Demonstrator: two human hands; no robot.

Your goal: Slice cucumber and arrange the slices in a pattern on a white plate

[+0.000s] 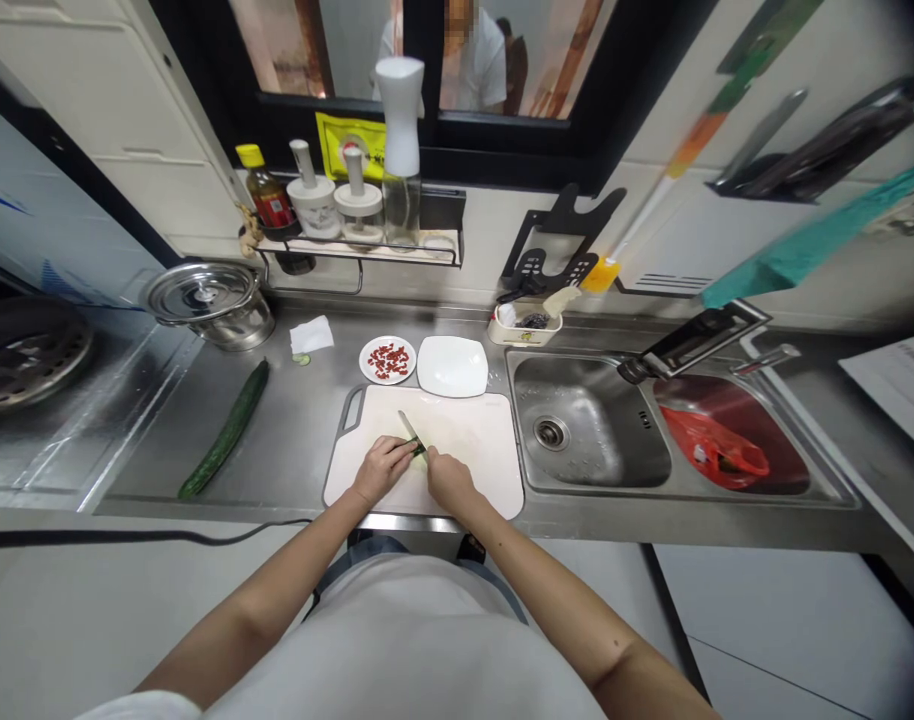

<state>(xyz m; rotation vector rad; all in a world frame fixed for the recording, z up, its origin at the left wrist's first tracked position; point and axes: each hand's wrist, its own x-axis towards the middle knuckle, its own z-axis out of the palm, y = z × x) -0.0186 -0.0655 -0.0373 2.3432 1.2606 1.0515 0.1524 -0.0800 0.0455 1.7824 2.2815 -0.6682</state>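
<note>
Small dark green cucumber piece (417, 448): I see it on the pale, rounded cutting board (487, 455), under the tips of my left hand (383, 467), whose fingers are bent and closed on it. My right hand (449, 480) has its fingers wrapped round the handle end of a slim metal knife (410, 425); the blade angles away to the left across the board, beside the piece. The handle itself is hidden in my grip.

Just beyond the board, on the stainless-steel worktop (292, 430), I have a round white plate (365, 362) of chopped red bits (389, 361) beside a white rectangular plate (452, 367). A long dark green cucumber (227, 432) lies well to the left, near a lidded steel pot (236, 320). The double steel sink (588, 425) is to the right.
</note>
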